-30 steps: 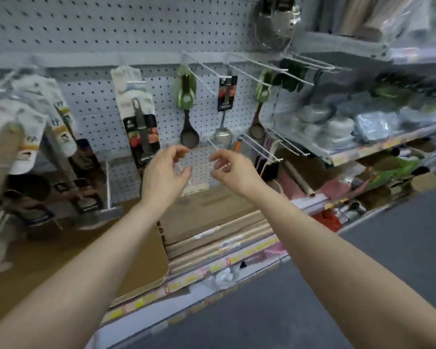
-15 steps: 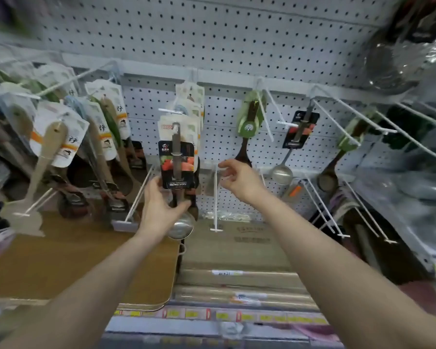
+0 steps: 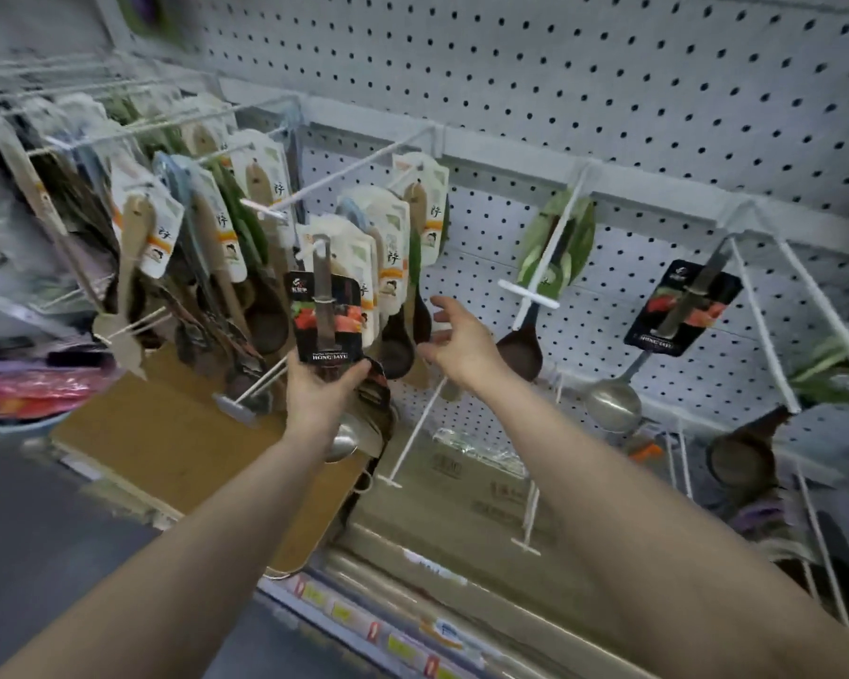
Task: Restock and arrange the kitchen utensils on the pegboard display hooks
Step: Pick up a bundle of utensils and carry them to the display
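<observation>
Ladle card (image 3: 328,311), black, lettered "HONGDAYU", gripped at its lower edge by left hand (image 3: 322,392), frame centre, before pegboard (image 3: 609,90). Right hand (image 3: 461,347) at its 3 o'clock, fingers loosely spread, empty.

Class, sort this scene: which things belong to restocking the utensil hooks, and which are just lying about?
Job in hand: left hand gripping the carded ladle; open right hand; bare hook; pegboard; hanging spoons.
Lying about: cardboard box; wooden board; shelf labels.
</observation>
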Available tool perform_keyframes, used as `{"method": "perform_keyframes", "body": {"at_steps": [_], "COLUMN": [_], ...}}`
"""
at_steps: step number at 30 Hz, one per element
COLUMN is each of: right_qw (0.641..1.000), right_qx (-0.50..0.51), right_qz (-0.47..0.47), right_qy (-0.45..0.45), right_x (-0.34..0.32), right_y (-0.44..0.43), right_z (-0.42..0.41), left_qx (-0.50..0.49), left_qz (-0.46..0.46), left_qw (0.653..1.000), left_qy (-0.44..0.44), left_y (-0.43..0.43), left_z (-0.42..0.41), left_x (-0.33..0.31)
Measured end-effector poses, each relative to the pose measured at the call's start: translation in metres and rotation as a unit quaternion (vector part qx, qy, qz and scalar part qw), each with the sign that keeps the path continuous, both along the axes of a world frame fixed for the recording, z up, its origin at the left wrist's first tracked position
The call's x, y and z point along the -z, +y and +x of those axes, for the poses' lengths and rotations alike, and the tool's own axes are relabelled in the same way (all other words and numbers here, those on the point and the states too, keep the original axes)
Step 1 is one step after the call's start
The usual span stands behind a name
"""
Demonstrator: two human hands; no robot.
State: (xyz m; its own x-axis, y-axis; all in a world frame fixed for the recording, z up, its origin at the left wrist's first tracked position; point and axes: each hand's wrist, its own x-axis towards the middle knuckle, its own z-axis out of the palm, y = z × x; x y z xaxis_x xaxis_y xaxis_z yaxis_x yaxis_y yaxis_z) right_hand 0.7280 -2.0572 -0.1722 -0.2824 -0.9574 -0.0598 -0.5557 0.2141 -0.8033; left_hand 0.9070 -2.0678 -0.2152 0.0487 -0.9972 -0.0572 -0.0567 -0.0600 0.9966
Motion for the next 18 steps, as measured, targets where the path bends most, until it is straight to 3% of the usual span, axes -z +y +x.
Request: {"method": "perform_keyframes", "body": {"at_steps": [10,13,18], "right_qw": [0.997,0.997,0.991], "right_qx": [-0.001,-0.046,-0.109], "right_qz": [0.079,0.057,0.025], "right_qy": [-0.008,-0.001,-0.068], "right_x": [0.026,0.020,0.017], "right_y": [-0.068,-0.073,-0.070], "right_z": [0.000,0.002,0.007], "left_qx": [-0.043,-0.050,-0.034], "left_qz": [-0.017,-0.029,-0.020], "left_qw": [0.999,0.998,0.999], "left_qy": [0.004,-0.003,0.014], "left_y": [0.002,-0.003,-0.005], "left_z": [-0.013,-0.014,-0.012], "left_x": [0.018,0.019,0.023]}}
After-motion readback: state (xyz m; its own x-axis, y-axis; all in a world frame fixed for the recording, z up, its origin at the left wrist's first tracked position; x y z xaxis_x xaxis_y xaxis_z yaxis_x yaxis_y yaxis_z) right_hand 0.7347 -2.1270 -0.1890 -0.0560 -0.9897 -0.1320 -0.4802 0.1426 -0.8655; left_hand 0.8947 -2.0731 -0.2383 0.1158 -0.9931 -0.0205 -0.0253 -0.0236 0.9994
